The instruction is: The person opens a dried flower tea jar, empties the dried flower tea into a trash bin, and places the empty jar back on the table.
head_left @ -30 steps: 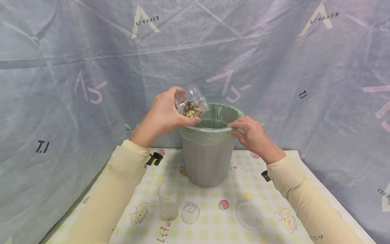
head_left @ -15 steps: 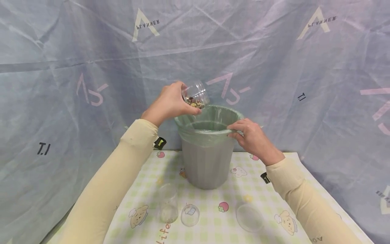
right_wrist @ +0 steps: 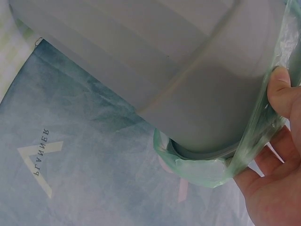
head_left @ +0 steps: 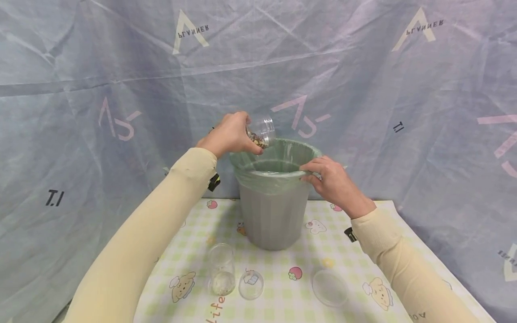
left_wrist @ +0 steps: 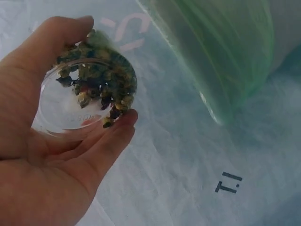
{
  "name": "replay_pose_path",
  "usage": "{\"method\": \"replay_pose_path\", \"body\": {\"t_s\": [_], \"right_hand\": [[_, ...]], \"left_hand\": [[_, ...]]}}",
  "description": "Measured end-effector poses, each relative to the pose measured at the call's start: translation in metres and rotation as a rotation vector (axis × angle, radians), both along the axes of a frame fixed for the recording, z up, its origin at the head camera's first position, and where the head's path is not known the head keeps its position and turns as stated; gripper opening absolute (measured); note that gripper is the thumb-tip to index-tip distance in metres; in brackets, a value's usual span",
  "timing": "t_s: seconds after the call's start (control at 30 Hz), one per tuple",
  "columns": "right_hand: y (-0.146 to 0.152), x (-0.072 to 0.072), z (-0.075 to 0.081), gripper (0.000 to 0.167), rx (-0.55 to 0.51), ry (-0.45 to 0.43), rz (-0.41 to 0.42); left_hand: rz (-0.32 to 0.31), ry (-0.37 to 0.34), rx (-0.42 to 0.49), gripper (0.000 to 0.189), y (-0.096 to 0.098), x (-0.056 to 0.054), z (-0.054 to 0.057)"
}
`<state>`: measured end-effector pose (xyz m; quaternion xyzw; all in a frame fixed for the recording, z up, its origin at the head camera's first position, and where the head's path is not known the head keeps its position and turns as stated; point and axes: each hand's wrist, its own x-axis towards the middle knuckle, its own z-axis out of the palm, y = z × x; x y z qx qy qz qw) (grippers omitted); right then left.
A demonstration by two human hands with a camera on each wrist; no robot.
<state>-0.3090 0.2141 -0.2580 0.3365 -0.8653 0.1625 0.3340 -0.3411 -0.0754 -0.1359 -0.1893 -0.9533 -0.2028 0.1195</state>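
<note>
My left hand (head_left: pixel 229 134) grips a clear plastic jar (head_left: pixel 263 128) from behind, tilted on its side above the left rim of a grey trash can (head_left: pixel 274 215). Dried flower buds (left_wrist: pixel 94 80) lie along the jar's lower side, as the left wrist view shows through its round base. A green bag (head_left: pixel 278 179) lines the can and folds over its rim. At the right of that rim, my right hand (head_left: pixel 335 181) pinches the bagged edge between thumb and fingers. In the right wrist view the thumb (right_wrist: pixel 281 87) presses the bag from outside.
On the checked tablecloth (head_left: pixel 282 291), nearer to me, stands a clear empty-looking jar (head_left: pixel 222 269). Beside it lies a small clear lid (head_left: pixel 251 285), and a larger clear lid (head_left: pixel 330 287) lies further right. A grey-blue cloth backdrop (head_left: pixel 363 89) closes off the back and sides.
My left hand has carried the jar to the right and tipped it further toward the can. Fewer buds show in it from the head view. The right hand stays at the rim.
</note>
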Motion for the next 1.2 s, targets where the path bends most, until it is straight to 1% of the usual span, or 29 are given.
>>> {"method": "replay_pose_path", "body": {"t_s": [0.13,0.33,0.57,0.77,1.2], "right_hand": [[0.0,0.0,0.0,0.03,0.001,0.005,0.004],[0.0,0.0,0.0,0.029,0.006,0.012,0.005],[0.0,0.001,0.0,0.028,0.001,0.0,0.005],[0.0,0.0,0.0,0.029,0.001,0.003,-0.004],[0.0,0.0,0.0,0.029,-0.003,0.002,-0.002]], "left_hand": [[-0.035,0.013,-0.061,0.096,0.0,-0.005,0.0],[-0.081,0.034,-0.144,0.09,0.0,-0.01,-0.002],[-0.102,0.024,-0.174,0.094,0.0,-0.017,-0.003],[-0.113,0.042,-0.197,0.096,0.002,-0.022,-0.002],[-0.123,0.039,-0.228,0.095,0.005,-0.02,0.0]]}}
